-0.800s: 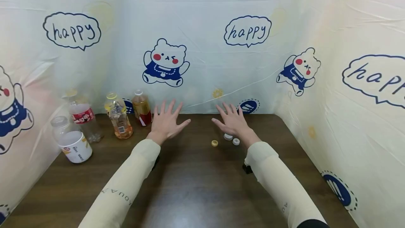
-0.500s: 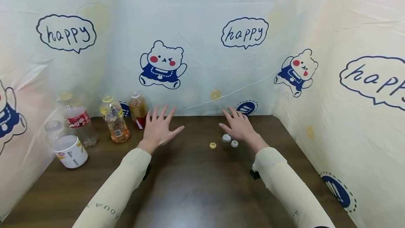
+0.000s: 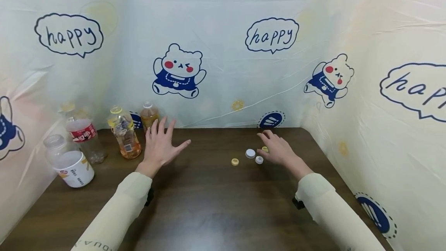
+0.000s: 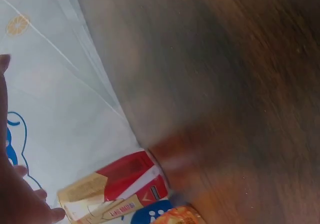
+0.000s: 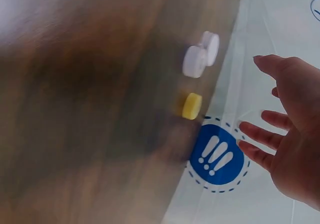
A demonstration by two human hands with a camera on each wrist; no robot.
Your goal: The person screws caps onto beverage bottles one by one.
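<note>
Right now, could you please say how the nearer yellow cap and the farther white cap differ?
The nearer yellow cap looks smaller; the farther white cap, larger. The nearer yellow cap lies apart; the farther white cap sits close beside another white cap. Both are round, on the table.

Head view's pretty bright and even, soft glare on the bench (image 3: 209, 216), faint shadow beside the left sleeve (image 3: 118, 200). Wrist cams are dimmer, the bench streaky with blur, left hand (image 4: 20, 199) murky.

There are four bottles (image 3: 127, 140) on one table (image 3: 209, 204). The caps (image 3: 250, 153) are also four, two yellow and two white. I count one left hand (image 3: 159, 149) and one right hand (image 3: 277, 150).
</note>
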